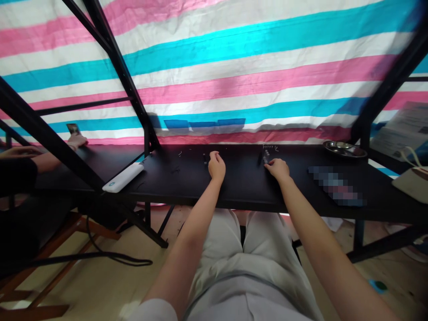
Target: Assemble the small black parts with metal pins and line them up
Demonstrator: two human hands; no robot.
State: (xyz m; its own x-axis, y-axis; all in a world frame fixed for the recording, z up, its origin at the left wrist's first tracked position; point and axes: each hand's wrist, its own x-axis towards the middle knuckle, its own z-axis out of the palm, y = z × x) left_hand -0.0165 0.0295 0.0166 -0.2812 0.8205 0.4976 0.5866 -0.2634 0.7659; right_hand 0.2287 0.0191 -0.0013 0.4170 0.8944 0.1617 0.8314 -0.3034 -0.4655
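Observation:
My left hand point(217, 167) rests over the black table point(240, 189) with its fingers curled together; whether anything is in them I cannot make out. Just left of it is a small dark cylinder with pale ends point(205, 158). The fingertips of my right hand point(279, 169) are pinched at the lower end of a small clear, lumpy piece point(266, 156). Beside that piece lies a short dark stick point(260, 158). Behind it several tiny whitish bits point(269, 146) form a row near the table's back edge.
A white oblong device point(124, 177) lies at left by the black frame post point(125, 80). To the right are a shiny metal dish point(346, 150), a blurred-out flat item point(335, 186) and a pale bag point(413, 183). Another person's hand point(76, 140) holds a phone-like object at far left.

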